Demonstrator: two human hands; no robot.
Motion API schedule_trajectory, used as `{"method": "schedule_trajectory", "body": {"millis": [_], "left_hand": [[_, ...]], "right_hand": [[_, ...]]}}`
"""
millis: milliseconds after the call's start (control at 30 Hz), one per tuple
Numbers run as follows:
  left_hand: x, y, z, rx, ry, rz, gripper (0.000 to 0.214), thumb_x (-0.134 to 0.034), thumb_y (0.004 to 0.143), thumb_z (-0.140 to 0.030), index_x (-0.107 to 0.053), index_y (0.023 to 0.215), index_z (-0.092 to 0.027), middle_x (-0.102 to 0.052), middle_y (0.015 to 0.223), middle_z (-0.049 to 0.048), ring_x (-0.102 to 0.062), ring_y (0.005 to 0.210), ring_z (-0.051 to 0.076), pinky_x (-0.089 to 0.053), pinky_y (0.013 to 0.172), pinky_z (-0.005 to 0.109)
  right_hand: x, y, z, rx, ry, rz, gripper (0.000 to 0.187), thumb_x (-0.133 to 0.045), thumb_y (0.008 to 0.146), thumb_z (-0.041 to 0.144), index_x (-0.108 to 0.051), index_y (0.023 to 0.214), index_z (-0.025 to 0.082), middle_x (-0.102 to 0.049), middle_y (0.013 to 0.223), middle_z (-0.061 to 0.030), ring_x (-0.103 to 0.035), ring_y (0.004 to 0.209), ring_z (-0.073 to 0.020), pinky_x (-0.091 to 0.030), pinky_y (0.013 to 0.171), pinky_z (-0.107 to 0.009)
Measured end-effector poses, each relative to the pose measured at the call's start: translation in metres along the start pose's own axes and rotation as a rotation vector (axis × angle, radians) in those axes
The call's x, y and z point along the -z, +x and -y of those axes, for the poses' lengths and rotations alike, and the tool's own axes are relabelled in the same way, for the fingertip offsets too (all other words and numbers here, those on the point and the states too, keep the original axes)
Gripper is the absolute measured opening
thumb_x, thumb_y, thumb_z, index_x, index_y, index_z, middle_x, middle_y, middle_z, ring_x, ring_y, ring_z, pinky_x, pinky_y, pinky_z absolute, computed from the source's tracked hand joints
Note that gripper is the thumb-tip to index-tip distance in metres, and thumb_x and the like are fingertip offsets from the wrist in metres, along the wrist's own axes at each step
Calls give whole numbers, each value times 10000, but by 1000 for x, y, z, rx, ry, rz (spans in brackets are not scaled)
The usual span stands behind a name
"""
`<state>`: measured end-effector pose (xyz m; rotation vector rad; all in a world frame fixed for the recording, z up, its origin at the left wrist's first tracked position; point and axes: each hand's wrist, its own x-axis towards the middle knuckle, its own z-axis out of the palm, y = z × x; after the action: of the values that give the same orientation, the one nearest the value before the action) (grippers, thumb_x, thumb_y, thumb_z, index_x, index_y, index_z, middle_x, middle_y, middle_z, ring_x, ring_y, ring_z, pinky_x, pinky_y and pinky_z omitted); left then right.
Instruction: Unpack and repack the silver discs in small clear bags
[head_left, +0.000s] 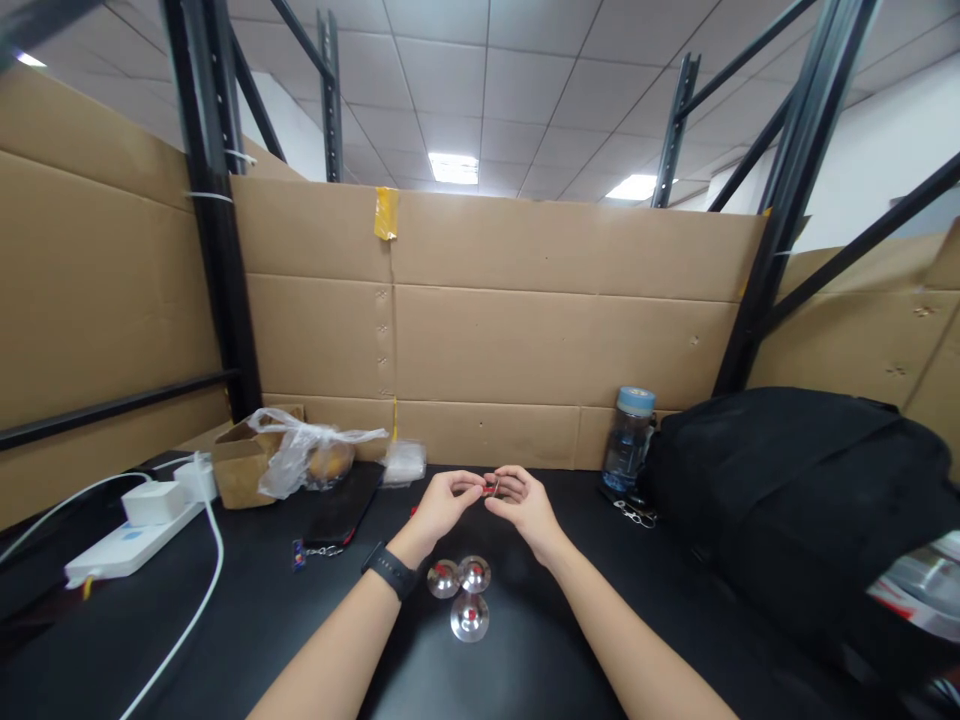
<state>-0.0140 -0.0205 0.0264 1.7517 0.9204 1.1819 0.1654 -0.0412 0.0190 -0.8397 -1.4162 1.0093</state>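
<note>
Silver discs (469,617): I count three. They are domed, each with a red spot at the centre, and lie in a tight cluster on the black tabletop (525,670) between the two forearms, just near of the hands. Two sit side by side on the far side and the third lies just near of them.

Small red piece (491,488): one, held above the tabletop at mid-scene. It is too small for me to tell its shape.

Grip: the left hand (442,505) and the right hand (527,503) meet fingertip to fingertip. Both are pinched closed on the small red piece, with the other fingers loosely curled. One black wristband (390,570) sits on the left wrist.

Edges and room:
- Far: one cardboard wall (555,340) closes the far edge.
- Left: one dark phone (341,512), one brown paper bag (238,462), one clear plastic bag (300,452) and one white power strip (124,545).
- Right: one water bottle (628,440) and one black backpack (795,490), which fills that side.
- Near: open tabletop lies on either side of the forearms.
</note>
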Motion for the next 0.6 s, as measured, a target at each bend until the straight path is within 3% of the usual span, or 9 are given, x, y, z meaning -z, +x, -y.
{"method": "schedule_trajectory", "body": {"millis": [100, 200, 300, 400, 500, 600], "left_hand": [[12, -4, -1, -57, 463, -49, 171, -610, 880, -294, -748, 951, -225, -760, 1034, 74, -651, 1051, 251, -404, 1014, 429], [31, -7, -1, -89, 786, -29, 166, -596, 875, -217, -739, 946, -263, -753, 1001, 44, -628, 1060, 251, -320, 1027, 453], [54, -8, 3, -46, 879, 18, 176, -624, 826, -163, -732, 922, -263, -754, 993, 27, -639, 1044, 239, -309, 1000, 417], [70, -6, 11, 33, 903, 63, 185, -649, 780, -143, -735, 893, -262, -758, 967, 12, -658, 1031, 229, -319, 986, 384], [75, -6, 15, 64, 919, 96, 211, -666, 759, -148, -744, 912, -271, -757, 994, 14, -663, 1043, 240, -346, 974, 369], [69, -8, 9, 8, 901, 138, 217, -703, 751, -205, -754, 950, -274, -749, 1051, 26, -655, 1062, 251, -374, 944, 347]], "right_hand": [[11, 2, 0, 73, -258, 41, 460, -821, 638, 292, -595, 1031, 211, -729, 1069, -101, -698, 910, -235, -551, 695, -315], [31, 7, -1, 162, -587, 46, 442, -779, 646, 228, -648, 1067, 206, -714, 1015, -73, -670, 826, -201, -529, 710, -308], [57, 13, -5, 186, -837, -11, 417, -769, 627, 182, -689, 1036, 179, -687, 1032, -88, -654, 865, -208, -516, 819, -332], [81, 17, -12, 71, -999, -50, 386, -785, 616, 182, -720, 996, 154, -692, 999, -107, -662, 889, -233, -502, 837, -337], [97, 18, -21, -27, -1079, -38, 356, -809, 602, 191, -738, 949, 152, -719, 946, -103, -672, 879, -244, -493, 807, -326], [106, 18, -26, -96, -1076, -18, 292, -834, 591, 218, -748, 866, 174, -742, 883, -79, -684, 832, -234, -483, 753, -305]]}}
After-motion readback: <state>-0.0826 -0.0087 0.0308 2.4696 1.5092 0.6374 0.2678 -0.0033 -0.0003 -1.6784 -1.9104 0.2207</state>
